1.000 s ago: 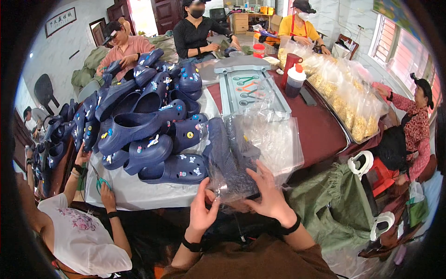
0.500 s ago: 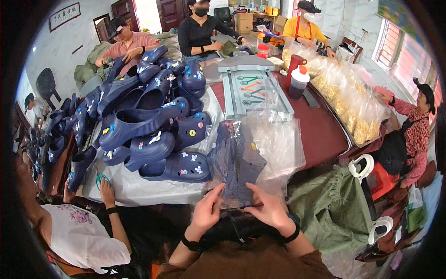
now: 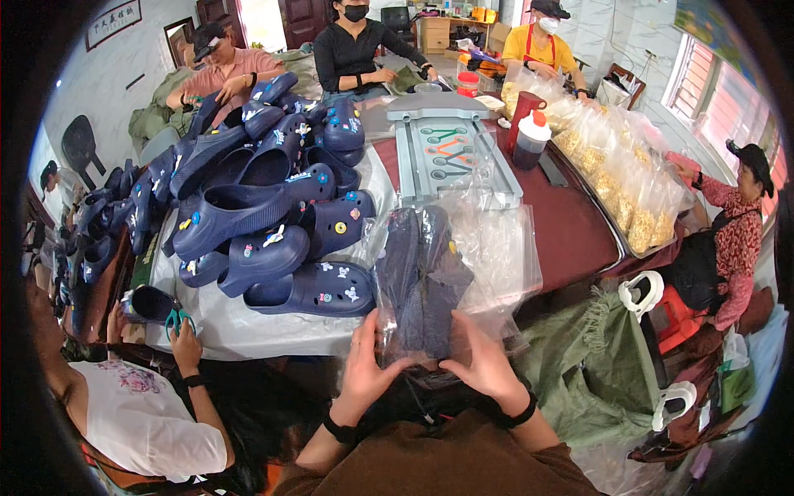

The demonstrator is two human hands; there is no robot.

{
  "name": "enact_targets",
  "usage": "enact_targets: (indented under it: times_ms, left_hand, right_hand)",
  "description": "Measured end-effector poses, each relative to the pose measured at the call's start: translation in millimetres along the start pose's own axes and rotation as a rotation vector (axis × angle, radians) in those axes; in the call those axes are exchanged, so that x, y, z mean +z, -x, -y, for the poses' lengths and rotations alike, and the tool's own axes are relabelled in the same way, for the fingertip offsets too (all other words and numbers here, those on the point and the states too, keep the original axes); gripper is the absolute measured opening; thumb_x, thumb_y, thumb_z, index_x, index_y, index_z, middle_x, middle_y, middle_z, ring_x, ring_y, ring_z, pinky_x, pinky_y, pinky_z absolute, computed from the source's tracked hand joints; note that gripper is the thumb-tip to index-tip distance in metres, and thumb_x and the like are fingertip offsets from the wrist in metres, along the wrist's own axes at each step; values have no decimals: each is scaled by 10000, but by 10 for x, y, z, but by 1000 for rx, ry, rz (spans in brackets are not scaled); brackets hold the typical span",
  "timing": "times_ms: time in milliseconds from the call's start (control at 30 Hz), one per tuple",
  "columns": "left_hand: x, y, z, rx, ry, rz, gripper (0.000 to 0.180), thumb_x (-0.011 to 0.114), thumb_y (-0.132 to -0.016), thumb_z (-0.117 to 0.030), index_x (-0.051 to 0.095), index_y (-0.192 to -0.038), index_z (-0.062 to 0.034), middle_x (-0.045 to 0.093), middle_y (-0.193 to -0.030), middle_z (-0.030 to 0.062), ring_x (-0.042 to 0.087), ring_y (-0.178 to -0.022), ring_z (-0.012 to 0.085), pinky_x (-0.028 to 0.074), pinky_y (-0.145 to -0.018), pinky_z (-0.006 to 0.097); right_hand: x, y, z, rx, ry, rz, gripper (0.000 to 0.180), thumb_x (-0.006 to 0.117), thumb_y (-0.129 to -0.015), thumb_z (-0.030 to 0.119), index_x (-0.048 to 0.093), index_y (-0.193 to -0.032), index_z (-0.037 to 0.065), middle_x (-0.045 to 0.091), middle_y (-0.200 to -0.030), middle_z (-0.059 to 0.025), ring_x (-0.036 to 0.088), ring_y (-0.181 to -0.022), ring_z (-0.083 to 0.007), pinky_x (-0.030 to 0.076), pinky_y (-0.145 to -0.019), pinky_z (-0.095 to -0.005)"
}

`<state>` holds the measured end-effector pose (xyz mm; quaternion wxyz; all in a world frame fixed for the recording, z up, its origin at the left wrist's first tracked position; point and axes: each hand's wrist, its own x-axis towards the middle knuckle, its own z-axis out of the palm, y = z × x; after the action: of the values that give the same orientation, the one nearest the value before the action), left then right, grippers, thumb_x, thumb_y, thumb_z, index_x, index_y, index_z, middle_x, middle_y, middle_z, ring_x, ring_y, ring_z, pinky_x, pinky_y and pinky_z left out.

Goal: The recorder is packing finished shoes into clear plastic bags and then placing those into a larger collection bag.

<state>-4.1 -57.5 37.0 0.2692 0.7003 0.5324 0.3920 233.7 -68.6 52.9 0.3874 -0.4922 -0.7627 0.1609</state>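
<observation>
Navy clogs (image 3: 404,269) in clear plastic bag (image 3: 423,285), at tabletop's (image 3: 571,244) near edge. Left hand (image 3: 369,360), right hand (image 3: 490,365) cup bag's sides, fingers apart. Best, I'd say: light, even support, clogs level, film smooth.

Left hand (image 3: 372,357) and right hand (image 3: 484,357) at lower end of clear bag (image 3: 423,318), one per side, thumbs pointing inward along bottom edge. Inside bag: dark blue shoes (image 3: 403,260), side by side. Left of bag: heap of blue clogs (image 3: 248,207), charms on several. Beyond: grey tray (image 3: 401,178). Right: clear plastic bags (image 3: 509,256), partly overlapped by the filled one. Farther left, co-worker's hand (image 3: 187,350) holds teal-handled scissors (image 3: 176,321).
</observation>
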Motion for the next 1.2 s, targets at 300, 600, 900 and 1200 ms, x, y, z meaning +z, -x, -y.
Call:
enact_targets:
  times_ms: [300, 600, 900, 1200]
  left_hand:
    - [228, -127, 150, -57, 169, 72, 815, 800, -783, -77, 413, -1499, -53, 649, -1086, 203, 639, -857, 335, 524, -785, 395]
    - [290, -95, 231, -4, 105, -79, 700, 834, -777, -83, 519, -1400, -35, 541, -727, 66, 483, -622, 104, 462, -594, 262]
    - [292, -120, 208, -99, 163, -118, 647, 828, -781, -122, 546, -1363, -100, 489, -614, 45, 489, -537, 141, 452, -554, 292]
    - [286, -217, -21, -131, -143, -29, 1080, 939, -648, -412, 320, -1481, -116, 688, -840, 215, 703, -801, 421, 549, -693, 480]
  right_hand:
    - [54, -3, 82, 200, -105, 57, 696, 801, -826, 143, 454, -1425, 68, 690, -841, -105, 710, -719, -275, 554, -657, -355]
    - [212, -50, -15, 330, -109, -75, 417, 815, -839, 186, 581, -1159, 56, 703, -838, -104, 702, -691, -253, 549, -624, -343]
    - [250, -50, 38, 334, -160, -122, 301, 798, -852, 176, 612, -1055, 53, 703, -856, -138, 711, -746, -290, 552, -651, -362]
    - [192, -159, 58, 19, -47, 38, 184, 713, -882, 128, 633, -1034, 61, 694, -891, -132, 690, -827, -328, 543, -712, -407]
